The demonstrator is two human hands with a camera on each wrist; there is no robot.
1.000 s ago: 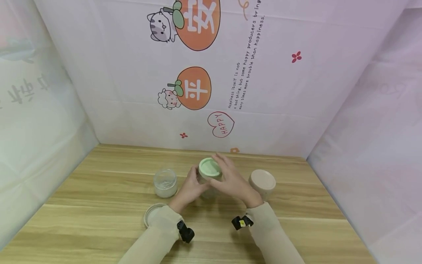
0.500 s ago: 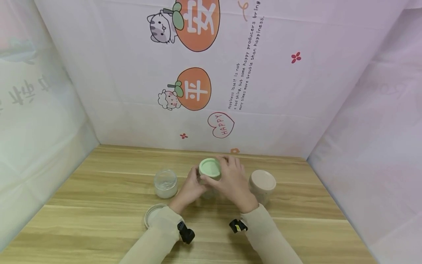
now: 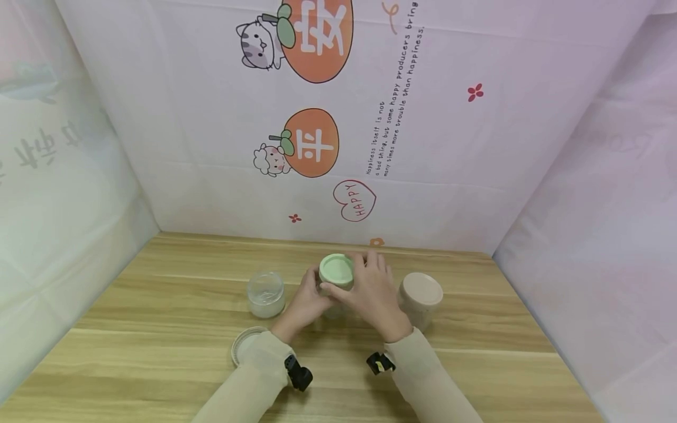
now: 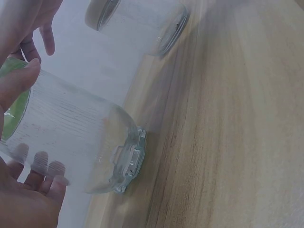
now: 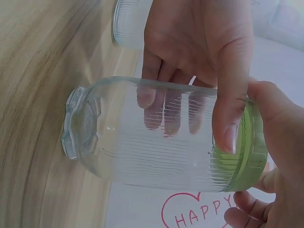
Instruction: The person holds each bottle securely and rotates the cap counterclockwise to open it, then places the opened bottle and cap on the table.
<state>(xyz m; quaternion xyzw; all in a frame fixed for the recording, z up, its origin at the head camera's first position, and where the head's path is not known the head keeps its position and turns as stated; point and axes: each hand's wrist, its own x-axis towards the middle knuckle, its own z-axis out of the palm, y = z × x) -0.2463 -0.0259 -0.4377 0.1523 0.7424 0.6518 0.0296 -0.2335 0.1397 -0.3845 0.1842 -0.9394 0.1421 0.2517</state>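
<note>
A clear ribbed glass jar [image 5: 156, 147] with a green screw lid [image 3: 337, 269] stands upright in the middle, its flared foot on the wooden table. My left hand [image 3: 307, 301] wraps round the jar's body from the left; in the right wrist view its fingers show through the glass, and its thumb lies just under the lid. On the other side my right hand [image 3: 374, 298] grips the lid's edge, thumb in front and fingers behind. The green lid sits on the jar's mouth.
Left of the hands stands a lidless glass jar [image 3: 266, 296]. In front of it a pale round lid [image 3: 243, 345] lies partly behind the left sleeve. A jar with a pinkish-beige lid [image 3: 421, 288] is close to my right hand. A printed cloth [image 3: 423, 205] hangs behind.
My right hand has turned on the lid: its fingers moved from the far rim to the right side, its thumb swung left, and its wrist shifted left. My left hand stayed on the jar.
</note>
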